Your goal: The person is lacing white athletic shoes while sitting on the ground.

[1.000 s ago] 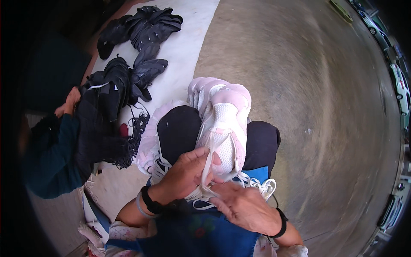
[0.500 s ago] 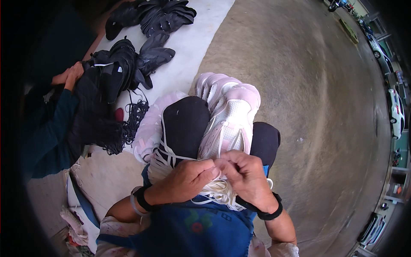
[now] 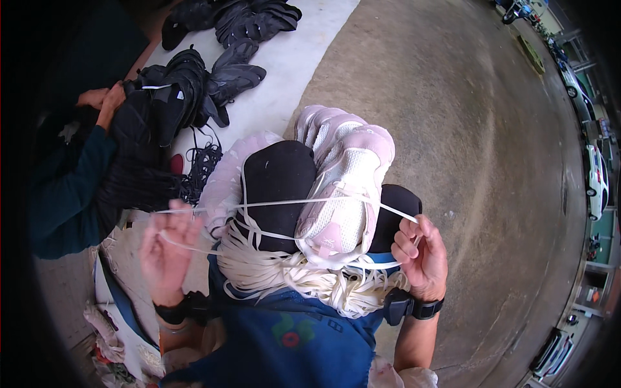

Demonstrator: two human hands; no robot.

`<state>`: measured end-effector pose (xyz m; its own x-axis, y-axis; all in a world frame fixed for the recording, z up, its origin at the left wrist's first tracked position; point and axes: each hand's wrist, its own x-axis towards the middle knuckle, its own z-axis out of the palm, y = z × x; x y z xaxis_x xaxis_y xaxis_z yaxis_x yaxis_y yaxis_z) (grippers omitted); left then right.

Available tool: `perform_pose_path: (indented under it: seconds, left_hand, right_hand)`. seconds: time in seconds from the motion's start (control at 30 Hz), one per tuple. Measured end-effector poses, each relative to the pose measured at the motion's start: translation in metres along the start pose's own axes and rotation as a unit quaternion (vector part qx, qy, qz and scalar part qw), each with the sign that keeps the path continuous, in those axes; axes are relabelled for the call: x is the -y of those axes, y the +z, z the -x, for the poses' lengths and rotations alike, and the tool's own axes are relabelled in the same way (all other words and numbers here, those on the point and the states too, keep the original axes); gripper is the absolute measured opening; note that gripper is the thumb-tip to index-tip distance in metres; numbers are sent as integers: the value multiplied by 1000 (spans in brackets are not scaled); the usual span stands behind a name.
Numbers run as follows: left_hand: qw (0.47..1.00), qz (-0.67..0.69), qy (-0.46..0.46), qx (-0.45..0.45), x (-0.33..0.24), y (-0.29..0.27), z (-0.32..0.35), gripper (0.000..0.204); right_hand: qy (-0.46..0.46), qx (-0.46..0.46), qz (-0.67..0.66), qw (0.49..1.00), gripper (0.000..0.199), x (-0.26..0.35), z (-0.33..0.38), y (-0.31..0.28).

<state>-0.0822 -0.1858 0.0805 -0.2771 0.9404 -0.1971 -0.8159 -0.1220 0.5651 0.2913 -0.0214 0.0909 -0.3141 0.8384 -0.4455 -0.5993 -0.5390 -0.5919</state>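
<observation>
A white shoelace (image 3: 278,203) stretches between my hands, across a pink-and-white sneaker upper (image 3: 349,184) on my lap. My right hand (image 3: 422,258) pinches the lace, its fingers curled, right of the upper. Over at the left, my left hand (image 3: 169,252) is raised and smeared by motion. Lace runs across its fingers, and another strand trails from it toward the lap; its grip is unclear. More pink-and-white uppers (image 3: 317,123) are stacked behind the front one. A thick bundle of cream laces (image 3: 284,271) lies across my blue apron (image 3: 284,349).
More pale pink uppers (image 3: 223,168) lie left of my knee (image 3: 278,181). At the left, a co-worker's hands (image 3: 107,97) touch black shoe uppers (image 3: 171,97) beside black laces (image 3: 204,168). A white sheet (image 3: 284,71) covers the ground there. Parked vehicles (image 3: 598,171) line the far right.
My hands were together at the front upper and have moved wide apart, drawing the white lace out between them. The front upper's near end and the lace bundle are now uncovered.
</observation>
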Motion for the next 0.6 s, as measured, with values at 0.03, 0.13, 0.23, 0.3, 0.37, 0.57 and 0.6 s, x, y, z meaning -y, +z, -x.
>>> perform_pose_path:
  seconds: [0.03, 0.13, 0.23, 0.3, 0.37, 0.57, 0.6]
  left_hand:
    - [998, 25, 46, -19, -11, 1, 6, 18]
    - [991, 47, 120, 37, -46, -4, 14, 16]
    - [976, 34, 178, 121, -90, -5, 31, 17]
    - [969, 29, 207, 133, -118, -23, 47, 20]
    - [948, 10, 319, 4, -144, -39, 68, 24]
    - [950, -255, 181, -16, -50, 28, 3, 30]
    - [929, -339, 134, -61, -31, 44, -4, 31]
  right_hand:
    - [45, 23, 11, 999, 26, 5, 0, -10]
    - [-8, -38, 171, 985, 28, 13, -6, -19]
    - [-15, -88, 243, 966, 32, 27, -11, -28]
    - [-17, -105, 270, 957, 34, 31, -12, -39]
    - [-42, -156, 318, 934, 32, 30, -14, -50]
    - [-58, -125, 371, 918, 39, 41, 1, -52]
    - [-91, -118, 468, 871, 37, 45, 1, -55]
